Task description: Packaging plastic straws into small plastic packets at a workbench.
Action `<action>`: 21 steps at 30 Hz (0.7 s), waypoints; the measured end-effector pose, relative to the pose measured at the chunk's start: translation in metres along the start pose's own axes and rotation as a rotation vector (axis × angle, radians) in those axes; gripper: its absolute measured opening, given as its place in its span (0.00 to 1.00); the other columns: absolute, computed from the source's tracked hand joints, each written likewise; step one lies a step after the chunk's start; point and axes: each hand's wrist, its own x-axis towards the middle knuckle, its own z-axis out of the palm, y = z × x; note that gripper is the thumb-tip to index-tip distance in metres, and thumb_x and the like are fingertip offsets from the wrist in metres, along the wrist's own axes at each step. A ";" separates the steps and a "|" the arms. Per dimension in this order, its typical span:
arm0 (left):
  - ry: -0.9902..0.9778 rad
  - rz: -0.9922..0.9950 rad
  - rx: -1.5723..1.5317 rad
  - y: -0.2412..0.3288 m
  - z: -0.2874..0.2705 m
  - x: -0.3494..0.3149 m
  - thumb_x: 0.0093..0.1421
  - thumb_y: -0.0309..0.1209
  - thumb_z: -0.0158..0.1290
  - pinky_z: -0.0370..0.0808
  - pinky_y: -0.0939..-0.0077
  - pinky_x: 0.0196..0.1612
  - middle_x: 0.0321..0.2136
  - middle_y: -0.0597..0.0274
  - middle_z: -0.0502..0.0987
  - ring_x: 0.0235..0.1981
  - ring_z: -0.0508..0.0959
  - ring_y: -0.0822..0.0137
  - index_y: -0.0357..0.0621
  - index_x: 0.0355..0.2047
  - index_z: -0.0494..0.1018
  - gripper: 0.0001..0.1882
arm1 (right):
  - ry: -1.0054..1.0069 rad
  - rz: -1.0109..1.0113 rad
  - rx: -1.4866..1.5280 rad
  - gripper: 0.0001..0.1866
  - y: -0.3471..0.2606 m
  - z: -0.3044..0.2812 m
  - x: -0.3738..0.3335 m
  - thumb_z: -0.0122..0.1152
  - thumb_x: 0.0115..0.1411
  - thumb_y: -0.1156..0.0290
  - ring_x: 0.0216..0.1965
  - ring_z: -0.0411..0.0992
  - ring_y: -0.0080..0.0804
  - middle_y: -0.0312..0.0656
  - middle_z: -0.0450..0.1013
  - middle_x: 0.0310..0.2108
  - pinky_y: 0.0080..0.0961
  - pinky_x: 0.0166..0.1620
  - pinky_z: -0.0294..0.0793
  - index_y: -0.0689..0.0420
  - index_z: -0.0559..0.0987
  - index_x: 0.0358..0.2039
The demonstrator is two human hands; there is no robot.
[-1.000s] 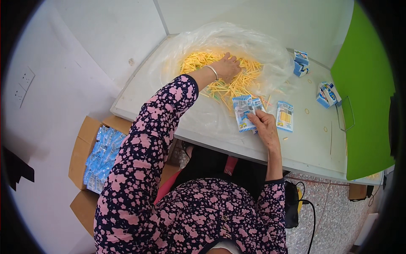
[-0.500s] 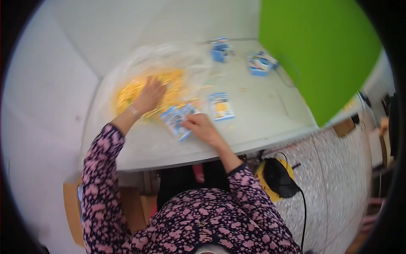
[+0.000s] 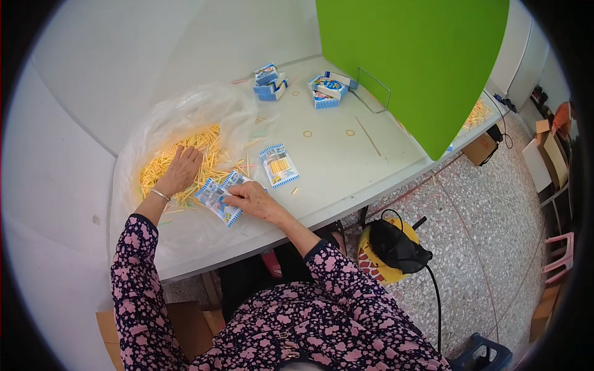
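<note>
My left hand (image 3: 180,172) lies on a heap of thin yellow sticks (image 3: 158,164), its fingers stretched out over them and the fingertips partly among the sticks. The heap spills from a clear plastic bag (image 3: 210,102). Pinched between the thumb and fingers of my right hand (image 3: 255,201) are small blue-and-white packets (image 3: 213,201), fanned apart just beside the heap's near right edge. A similar packet (image 3: 278,165) with yellow sticks showing through it lies flat on the table beyond my right hand.
Small blue-and-white boxes (image 3: 270,89) stand at the back, and more boxes (image 3: 328,89) sit beside a wire stand (image 3: 374,93). A green panel (image 3: 408,68) borders the table's right side. Rubber bands (image 3: 307,133) and a loose stick lie on the white table (image 3: 346,167).
The whole view has swung to the right, so the table appears further left. My left hand stays on the heap, and my right hand keeps hold of the packets.
</note>
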 end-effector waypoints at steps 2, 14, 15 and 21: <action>-0.132 -0.100 -0.096 0.005 -0.002 -0.003 0.50 0.26 0.44 0.57 0.55 0.55 0.37 0.54 0.68 0.45 0.66 0.56 0.35 0.45 0.64 0.20 | -0.009 -0.008 -0.007 0.15 0.002 -0.001 0.002 0.57 0.50 0.64 0.17 0.63 0.41 0.50 0.65 0.14 0.33 0.23 0.61 0.63 0.70 0.17; 0.023 -0.378 -0.039 -0.010 -0.007 -0.015 0.52 0.31 0.44 0.58 0.49 0.48 0.29 0.56 0.71 0.40 0.69 0.59 0.40 0.33 0.67 0.10 | -0.054 0.196 0.216 0.11 0.000 -0.005 0.003 0.56 0.56 0.66 0.20 0.61 0.14 0.29 0.67 0.17 0.16 0.22 0.59 0.61 0.74 0.22; 0.007 -0.493 -0.207 -0.010 -0.010 -0.015 0.53 0.32 0.44 0.60 0.49 0.46 0.29 0.54 0.71 0.39 0.69 0.58 0.39 0.33 0.66 0.10 | -0.041 0.228 0.247 0.10 0.003 -0.007 0.004 0.55 0.57 0.66 0.21 0.65 0.10 0.28 0.71 0.21 0.11 0.23 0.63 0.60 0.77 0.28; 0.258 -0.692 -0.859 -0.001 -0.029 -0.047 0.58 0.36 0.44 0.65 0.54 0.46 0.29 0.49 0.71 0.39 0.71 0.52 0.36 0.34 0.64 0.13 | 0.217 0.179 0.671 0.10 -0.029 0.004 0.020 0.54 0.58 0.66 0.29 0.71 0.14 0.30 0.75 0.32 0.11 0.33 0.68 0.57 0.77 0.37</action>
